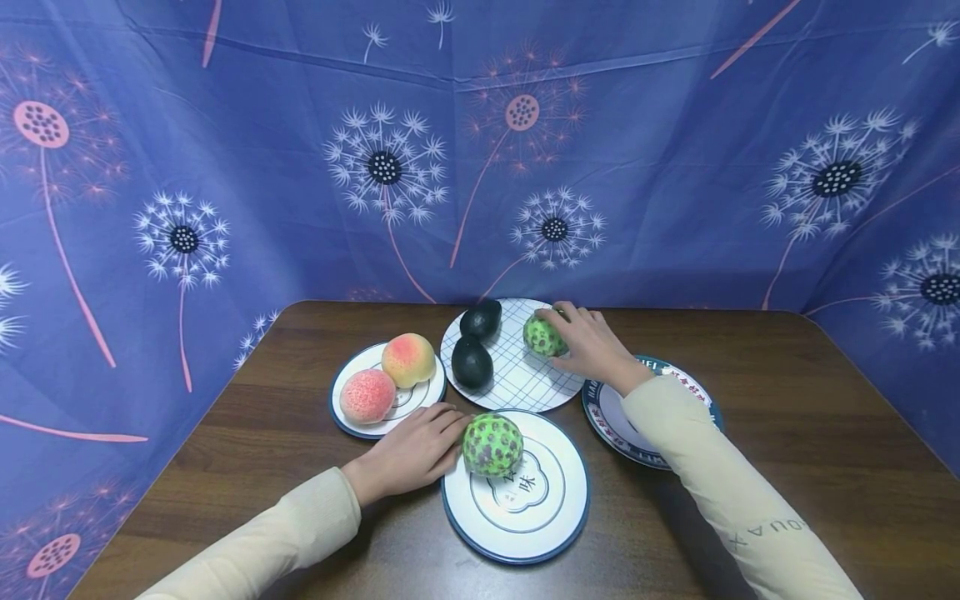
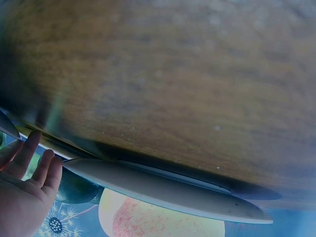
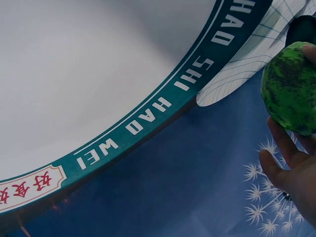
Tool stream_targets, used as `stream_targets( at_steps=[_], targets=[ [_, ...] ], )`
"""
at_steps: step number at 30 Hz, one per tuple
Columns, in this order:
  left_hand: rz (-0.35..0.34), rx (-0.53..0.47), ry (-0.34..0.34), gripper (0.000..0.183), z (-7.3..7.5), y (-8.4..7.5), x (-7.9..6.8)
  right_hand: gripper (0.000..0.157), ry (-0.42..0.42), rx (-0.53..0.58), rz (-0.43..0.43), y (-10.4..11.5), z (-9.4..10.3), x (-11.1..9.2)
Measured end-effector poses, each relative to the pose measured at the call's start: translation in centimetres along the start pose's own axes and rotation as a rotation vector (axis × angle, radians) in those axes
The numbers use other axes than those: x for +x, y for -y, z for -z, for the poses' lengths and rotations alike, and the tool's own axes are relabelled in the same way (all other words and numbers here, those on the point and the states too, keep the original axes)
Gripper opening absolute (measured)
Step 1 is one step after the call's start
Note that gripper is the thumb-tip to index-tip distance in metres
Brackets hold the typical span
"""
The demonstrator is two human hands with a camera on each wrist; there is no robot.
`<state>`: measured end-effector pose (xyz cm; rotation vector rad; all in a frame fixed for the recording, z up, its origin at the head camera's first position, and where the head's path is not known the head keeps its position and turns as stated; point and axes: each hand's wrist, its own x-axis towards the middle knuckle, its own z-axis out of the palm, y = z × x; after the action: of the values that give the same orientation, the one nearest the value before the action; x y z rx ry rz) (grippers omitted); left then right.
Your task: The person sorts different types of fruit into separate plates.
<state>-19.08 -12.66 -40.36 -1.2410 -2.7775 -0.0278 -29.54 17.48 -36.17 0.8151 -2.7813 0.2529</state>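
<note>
On the grid-patterned plate [image 1: 525, 385] at the back, my right hand [image 1: 595, 346] grips a round green, dark-spotted fruit [image 1: 542, 335]. The right wrist view shows fingers and thumb around this same fruit [image 3: 289, 89]. Two dark avocados, one in front [image 1: 472, 363] and one behind [image 1: 481, 320], lie at that plate's left side. A second green spotted fruit [image 1: 492, 446] sits on the front white plate [image 1: 517, 540]. My left hand [image 1: 415, 450] is beside it, palm down, fingertips at its left edge; whether they touch is unclear. The left wrist view shows its fingers [image 2: 32, 148] extended.
A small blue-rimmed plate [image 1: 339, 407] on the left bears a pink peach [image 1: 368, 397] and a yellow-red peach [image 1: 408, 361]. Under my right forearm stands a plate with a lettered teal rim [image 1: 600, 421]. Behind the wooden table [image 1: 787, 400] hangs a blue dandelion-print cloth [image 1: 660, 208].
</note>
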Motion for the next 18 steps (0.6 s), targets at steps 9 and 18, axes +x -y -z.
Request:
stream_targets(
  at_steps=[9, 18],
  targets=[
    [0.005, 0.006, 0.007, 0.045, 0.0, 0.0, 0.0, 0.079, -0.01, -0.003, 0.044, 0.8, 0.7, -1.7],
    [0.001, 0.007, 0.009, 0.045, 0.0, 0.0, 0.0, 0.078, -0.057, -0.008, 0.103, 1.5, 0.8, -3.7]
  ],
)
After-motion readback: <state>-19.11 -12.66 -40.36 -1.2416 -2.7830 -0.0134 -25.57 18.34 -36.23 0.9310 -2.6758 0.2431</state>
